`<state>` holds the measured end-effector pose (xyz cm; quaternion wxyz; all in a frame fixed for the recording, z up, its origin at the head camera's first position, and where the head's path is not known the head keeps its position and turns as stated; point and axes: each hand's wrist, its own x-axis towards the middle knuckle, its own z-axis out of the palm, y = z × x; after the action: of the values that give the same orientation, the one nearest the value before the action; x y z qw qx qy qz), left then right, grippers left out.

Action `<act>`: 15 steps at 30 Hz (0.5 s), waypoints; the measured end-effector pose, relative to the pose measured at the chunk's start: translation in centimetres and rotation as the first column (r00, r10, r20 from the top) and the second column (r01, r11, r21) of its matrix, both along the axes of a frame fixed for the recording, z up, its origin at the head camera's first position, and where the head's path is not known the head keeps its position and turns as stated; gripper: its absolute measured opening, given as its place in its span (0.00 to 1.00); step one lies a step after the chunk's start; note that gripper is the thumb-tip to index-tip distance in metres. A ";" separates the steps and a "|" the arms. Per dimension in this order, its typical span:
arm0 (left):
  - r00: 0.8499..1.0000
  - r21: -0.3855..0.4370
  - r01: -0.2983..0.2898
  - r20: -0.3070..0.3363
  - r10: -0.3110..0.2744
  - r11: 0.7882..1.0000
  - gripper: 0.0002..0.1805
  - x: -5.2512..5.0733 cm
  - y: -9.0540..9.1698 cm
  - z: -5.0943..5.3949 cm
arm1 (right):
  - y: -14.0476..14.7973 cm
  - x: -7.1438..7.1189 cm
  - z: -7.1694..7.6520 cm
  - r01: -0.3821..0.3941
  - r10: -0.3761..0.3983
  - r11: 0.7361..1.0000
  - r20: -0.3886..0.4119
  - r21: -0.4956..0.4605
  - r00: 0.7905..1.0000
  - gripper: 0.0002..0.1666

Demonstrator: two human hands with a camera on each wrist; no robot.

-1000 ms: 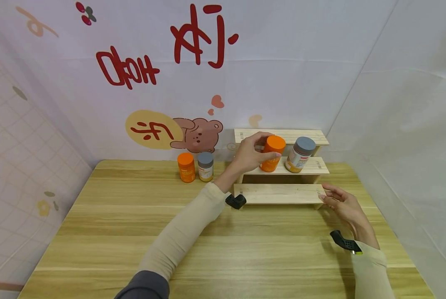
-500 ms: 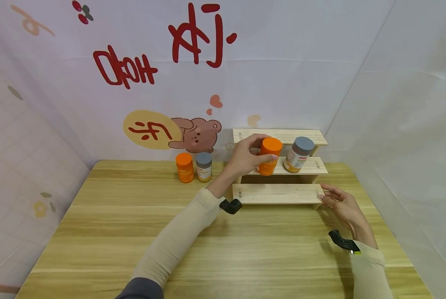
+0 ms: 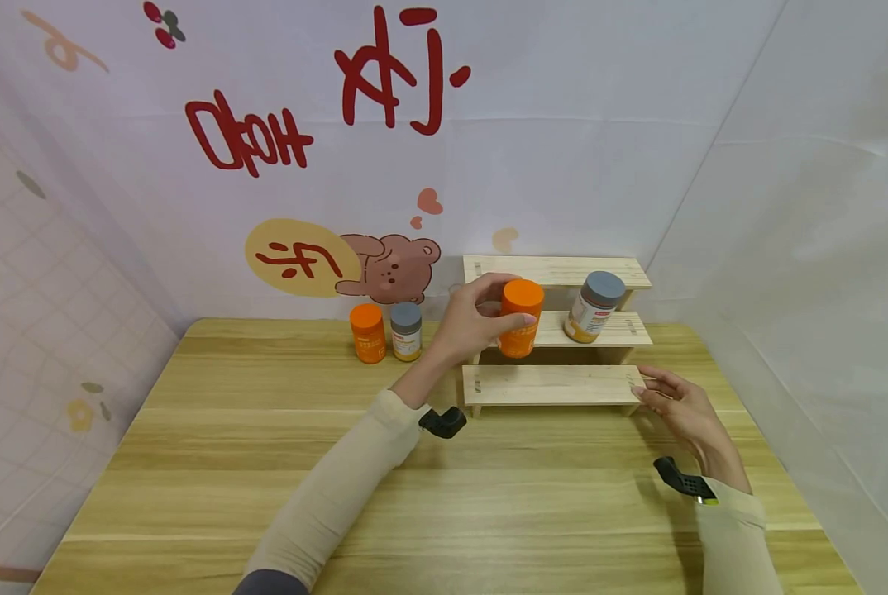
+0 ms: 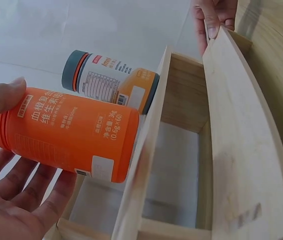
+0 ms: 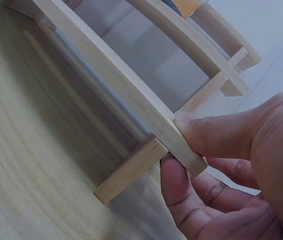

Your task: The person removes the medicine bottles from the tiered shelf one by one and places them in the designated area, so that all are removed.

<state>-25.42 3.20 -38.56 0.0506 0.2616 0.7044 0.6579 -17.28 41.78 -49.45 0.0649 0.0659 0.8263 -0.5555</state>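
The left grip holds an orange jar before the middle shelf's left half; the right grip pinches the bottom shelf's right end. The jar has shifted left and nearer, apparently clear of its shelf, lid up, long axis roughly upright.

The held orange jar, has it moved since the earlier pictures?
Yes. In the head view, against the shelf, the held orange jar has moved left and slightly down the picture, away from the shelf's grey-lidded jar.
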 end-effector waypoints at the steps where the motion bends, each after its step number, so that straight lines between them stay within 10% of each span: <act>1: 1.000 0.001 -0.007 -0.007 0.007 1.000 0.30 0.0 -0.2 -0.1 | 0.0 0.0 0.0 0.000 0.000 1.000 -0.001 -0.001 1.000 0.40; 15: 0.997 -0.009 -0.082 -0.010 0.082 0.997 0.29 0.7 -3.5 -0.2 | -0.2 0.2 0.1 0.010 -0.010 0.998 0.000 -0.055 1.000 0.41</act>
<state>-24.70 -0.26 -38.79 0.0213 0.2352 0.7178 0.6550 -17.12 41.63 -49.33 0.0640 0.0683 0.8105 -0.5782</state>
